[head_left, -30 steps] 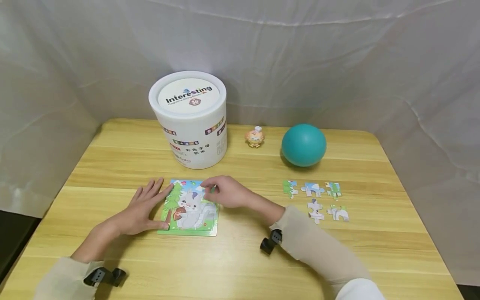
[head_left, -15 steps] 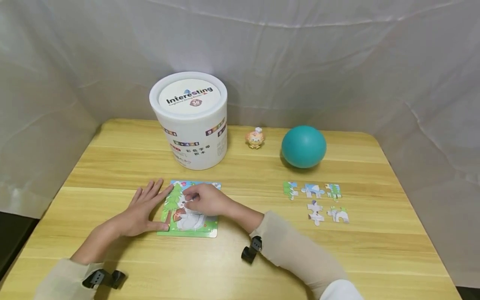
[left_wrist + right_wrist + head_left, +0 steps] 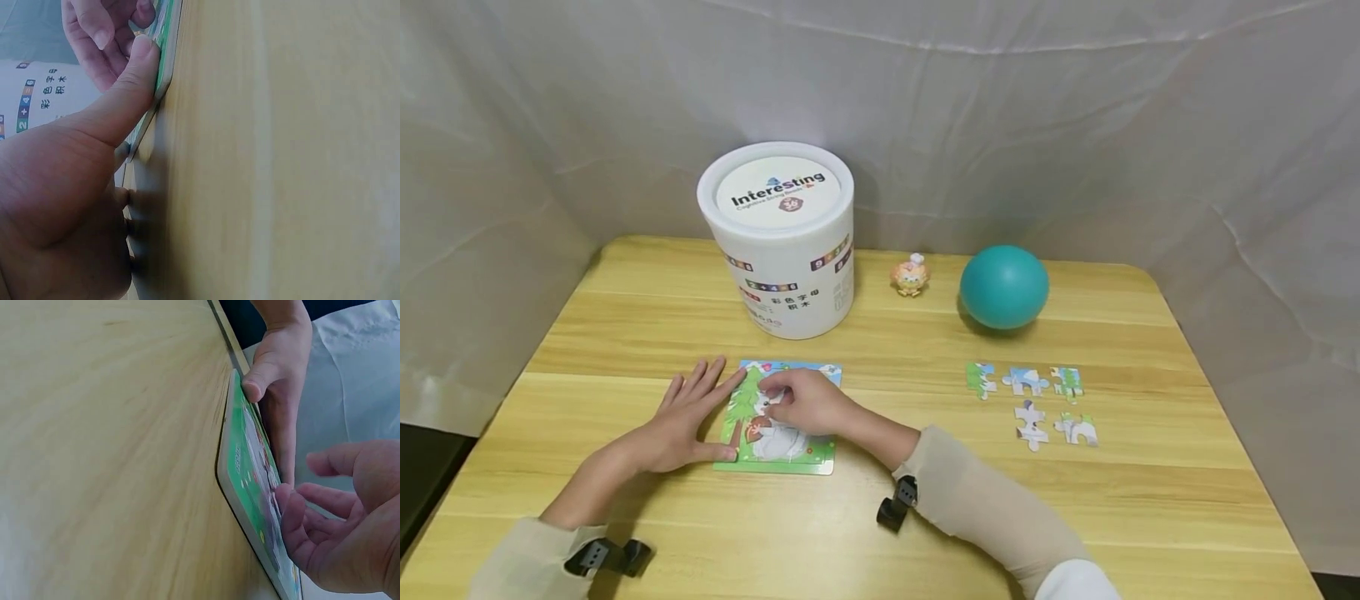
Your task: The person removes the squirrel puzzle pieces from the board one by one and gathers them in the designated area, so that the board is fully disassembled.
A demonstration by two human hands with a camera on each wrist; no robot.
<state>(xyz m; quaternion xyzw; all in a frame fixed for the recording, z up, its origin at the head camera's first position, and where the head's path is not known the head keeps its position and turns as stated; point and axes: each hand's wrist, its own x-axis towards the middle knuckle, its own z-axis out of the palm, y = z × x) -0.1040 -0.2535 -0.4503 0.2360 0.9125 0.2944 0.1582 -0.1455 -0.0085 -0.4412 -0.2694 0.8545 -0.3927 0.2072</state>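
Note:
A square jigsaw puzzle (image 3: 780, 450) with a cartoon squirrel, a green tree and a green border lies flat at left centre in the head view. My left hand (image 3: 683, 419) rests at its left side with the fingers spread. In the left wrist view, the left thumb (image 3: 134, 75) touches the board's edge. My right hand (image 3: 815, 402) is over the middle of the picture and covers part of the squirrel. In the right wrist view, its bent fingers (image 3: 297, 528) touch the puzzle and its thumb stands apart from them. No piece shows between them.
Several loose jigsaw pieces (image 3: 1032, 423) lie on the wooden table (image 3: 790, 533) to the right. Behind the puzzle stands a large white lidded tub (image 3: 797, 267). A small figurine (image 3: 910, 277) and a teal ball (image 3: 1004, 287) sit near the back edge, before a grey cloth (image 3: 1000, 125).
My right hand has moved left from the puzzle's upper right part to its middle, with only a slight shift in the last half second. My left hand has stayed in place.

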